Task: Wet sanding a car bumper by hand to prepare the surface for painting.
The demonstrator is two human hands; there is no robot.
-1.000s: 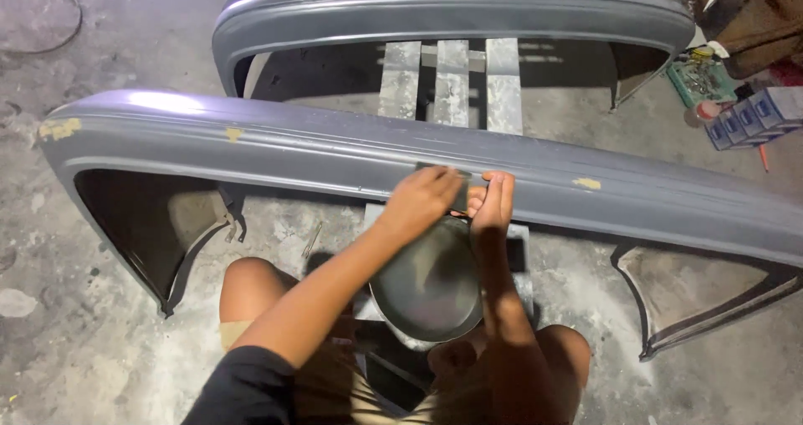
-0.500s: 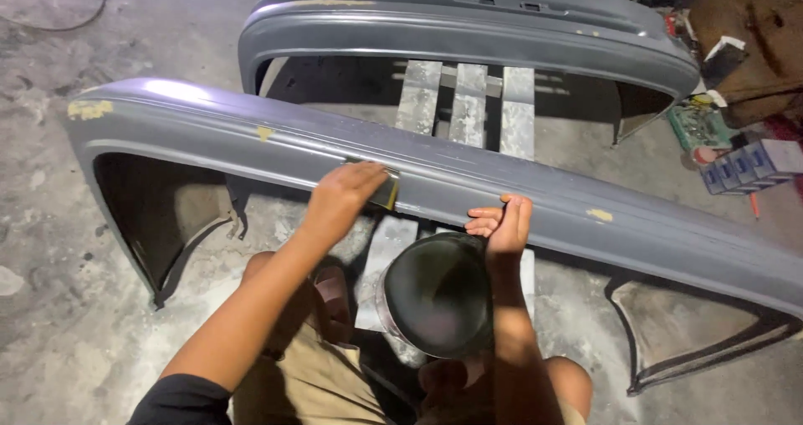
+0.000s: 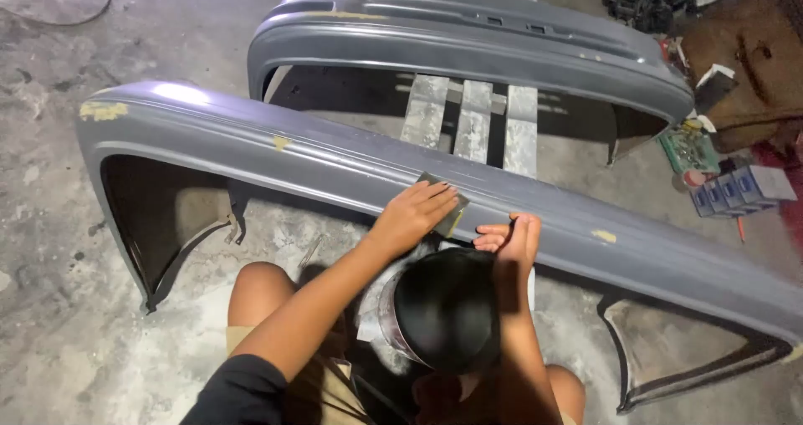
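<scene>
Where two grey car bumpers lie on the concrete floor [image 3: 50, 308], the near bumper [image 3: 251, 153] spans the view and the far bumper [image 3: 468, 48] sits behind; each looks stiff yet light, best steadied along its top edge. One round dark container [image 3: 447, 308] stands between the knees. One sanding sheet [image 3: 443, 203], thin, flexible and easily creased, lies flat on the near bumper under the left hand [image 3: 414, 216], fingers together pressing it. Right hand [image 3: 510, 237], fingers loosely curled and holding nothing, rests against the bumper.
</scene>
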